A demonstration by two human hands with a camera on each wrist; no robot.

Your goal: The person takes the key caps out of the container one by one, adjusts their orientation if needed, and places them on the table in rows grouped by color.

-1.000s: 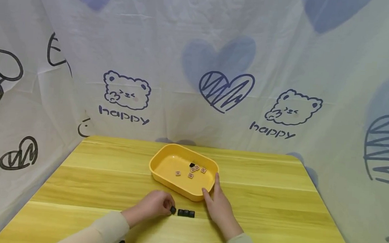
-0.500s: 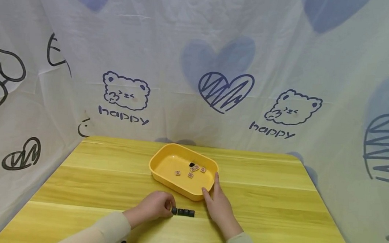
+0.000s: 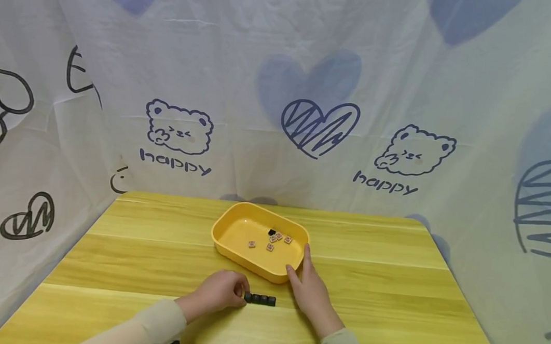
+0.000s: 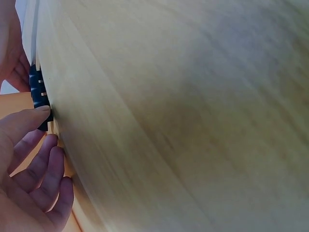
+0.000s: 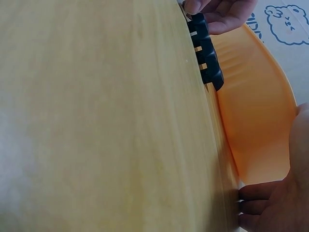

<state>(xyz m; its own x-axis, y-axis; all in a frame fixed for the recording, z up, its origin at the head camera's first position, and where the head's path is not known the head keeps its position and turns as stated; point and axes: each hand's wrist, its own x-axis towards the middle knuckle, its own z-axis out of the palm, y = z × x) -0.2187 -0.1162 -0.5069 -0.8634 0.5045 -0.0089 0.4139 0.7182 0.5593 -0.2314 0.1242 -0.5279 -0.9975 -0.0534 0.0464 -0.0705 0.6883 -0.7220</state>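
Four black cubes [image 3: 260, 299] lay touching in one row on the table [image 3: 390, 302], just before the yellow tray [image 3: 234, 250]. The left hand [image 3: 220, 290], fingers curled, touched the row's left end. The right hand [image 3: 310, 288] rested straight-fingered against the tray, which held five pale tiles [image 3: 272, 241] and one black piece [image 3: 272, 232].

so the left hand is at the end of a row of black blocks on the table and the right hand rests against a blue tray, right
Not quite: the tray is yellow, not blue, as the head view shows. The rest holds: the left hand is at the end of the row of black blocks on the table, and the right hand rests against the tray's near corner.
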